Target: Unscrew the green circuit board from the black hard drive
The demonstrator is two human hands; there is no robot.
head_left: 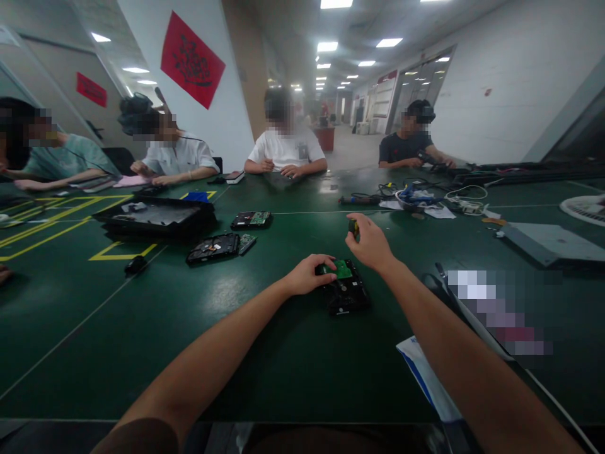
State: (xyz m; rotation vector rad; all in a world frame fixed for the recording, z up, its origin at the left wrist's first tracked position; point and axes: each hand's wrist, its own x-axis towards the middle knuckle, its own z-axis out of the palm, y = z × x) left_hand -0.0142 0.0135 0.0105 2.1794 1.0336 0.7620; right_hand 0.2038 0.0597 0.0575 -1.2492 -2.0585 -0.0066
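Observation:
A black hard drive (348,296) with a green circuit board (343,269) on its upper face lies flat in front of me. My left hand (309,275) steadies it from the left, thumb and forefinger curved over the edge of the board. Just above and to the right, my right hand (371,241) is closed around what looks like a short screwdriver (353,227) with a black and yellow handle, held upright. Its shaft and tip are too thin to make out. Fingers hide part of the board and most of the handle.
Two more hard drives (213,248) (251,219) and a loose circuit board (247,244) lie to the left, near a black tray (155,215). Tangled cables (420,197) and a grey metal case (555,243) are at right. A white-and-blue packet (428,372) is by my right forearm. Several people sit opposite.

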